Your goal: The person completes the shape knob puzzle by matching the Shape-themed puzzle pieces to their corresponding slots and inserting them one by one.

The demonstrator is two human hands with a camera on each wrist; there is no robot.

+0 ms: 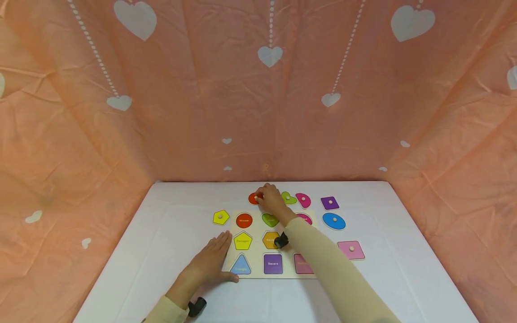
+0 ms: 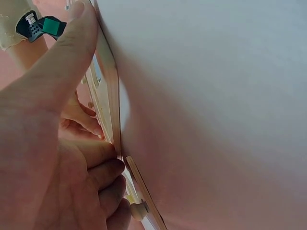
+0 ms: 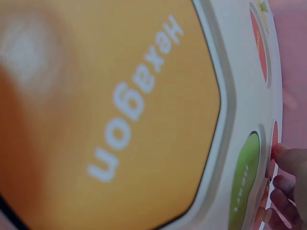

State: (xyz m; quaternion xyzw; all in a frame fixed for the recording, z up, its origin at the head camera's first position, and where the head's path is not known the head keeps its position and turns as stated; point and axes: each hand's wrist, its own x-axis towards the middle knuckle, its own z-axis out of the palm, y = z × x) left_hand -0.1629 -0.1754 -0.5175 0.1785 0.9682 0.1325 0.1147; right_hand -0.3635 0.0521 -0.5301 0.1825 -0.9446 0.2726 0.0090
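A wooden shape puzzle board (image 1: 258, 274) lies flat, its recesses printed with coloured, labelled shapes. My left hand (image 1: 210, 260) rests along the board's left edge, fingers extended and thumb at the front corner; the wooden edge (image 2: 113, 91) shows against it. Beyond the back edge, my right hand (image 1: 271, 199) pinches the red circle piece (image 1: 252, 198) by its knob. The thumb meets that red piece (image 3: 275, 132) in the right wrist view. Between the hands are the circle recess (image 1: 244, 220) and heart recess (image 1: 269, 220). My right forearm hides part of the board's right side.
Knobbed pieces lie around the board: yellow pentagon (image 1: 221, 217), green heart (image 1: 288, 198), pink semicircle (image 1: 304, 200), purple square (image 1: 330, 203), blue oval (image 1: 334, 221) and pink rectangle (image 1: 351, 250). A white cloth (image 1: 161, 224) covers the table. Pink heart-patterned curtains (image 1: 242, 112) surround it.
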